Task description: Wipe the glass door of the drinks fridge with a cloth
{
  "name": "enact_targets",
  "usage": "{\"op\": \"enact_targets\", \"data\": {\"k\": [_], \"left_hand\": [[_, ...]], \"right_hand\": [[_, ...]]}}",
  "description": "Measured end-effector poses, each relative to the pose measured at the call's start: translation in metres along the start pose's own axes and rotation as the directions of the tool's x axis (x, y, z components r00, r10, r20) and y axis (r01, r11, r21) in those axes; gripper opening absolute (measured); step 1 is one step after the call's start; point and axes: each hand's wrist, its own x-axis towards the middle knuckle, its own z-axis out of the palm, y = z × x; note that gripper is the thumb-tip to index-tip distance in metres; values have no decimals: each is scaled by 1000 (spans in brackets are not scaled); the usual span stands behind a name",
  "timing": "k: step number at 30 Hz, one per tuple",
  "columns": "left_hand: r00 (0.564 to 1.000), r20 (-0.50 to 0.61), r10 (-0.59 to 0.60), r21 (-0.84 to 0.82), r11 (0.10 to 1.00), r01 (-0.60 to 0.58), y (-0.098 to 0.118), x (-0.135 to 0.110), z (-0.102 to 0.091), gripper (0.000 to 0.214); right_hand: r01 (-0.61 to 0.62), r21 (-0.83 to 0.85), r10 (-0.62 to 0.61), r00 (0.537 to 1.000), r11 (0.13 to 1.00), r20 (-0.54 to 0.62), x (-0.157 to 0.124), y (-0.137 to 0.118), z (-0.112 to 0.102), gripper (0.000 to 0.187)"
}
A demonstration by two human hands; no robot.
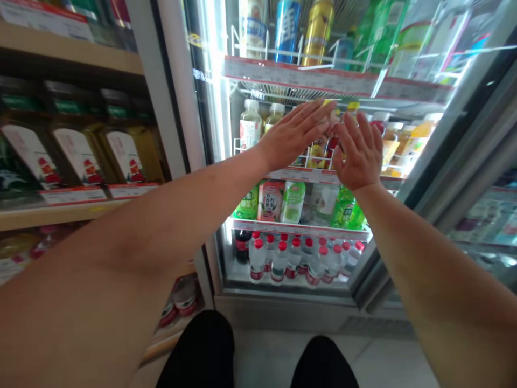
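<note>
My left hand (297, 132) reaches in front of the middle drinks shelf of a lit fridge, palm down with fingers stretched out. To its right, my right hand (359, 156) is raised with its fingers extended and thumb apart. Neither hand visibly holds anything. Behind and between them stand small bottles, among them one with a yellow cap (353, 106), partly hidden. A white-capped bottle (250, 121) is left of my left hand. Whether my fingertips touch any bottle, I cannot tell.
Below, a shelf holds cartons (270, 200) and green bottles (345, 207); red-capped water bottles (279, 262) fill the bottom. Cans (286, 29) stand above behind a wire rail. Shelving with large bottles (72, 140) is at left. A metal frame (444, 188) borders the fridge at right.
</note>
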Motion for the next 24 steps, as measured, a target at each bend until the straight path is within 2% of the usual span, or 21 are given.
{"op": "enact_targets", "data": {"k": [8,12,16,24], "left_hand": [[998,-31,-55,-46,997,54,5,10,10,46],[999,-43,-28,-32,999,26,5,13,14,46],[998,-35,-58,-53,997,56,7,16,15,45],[996,-48,-81,-96,992,77,19,26,20,47]], "right_hand": [[-3,-28,3,1000,1000,27,-1,-1,0,55],[7,-51,-7,1000,999,-1,-1,1,2,53],[45,-60,-46,999,997,-17,-2,1,1,57],[10,-30,-12,996,1000,-83,-4,4,4,66]]}}
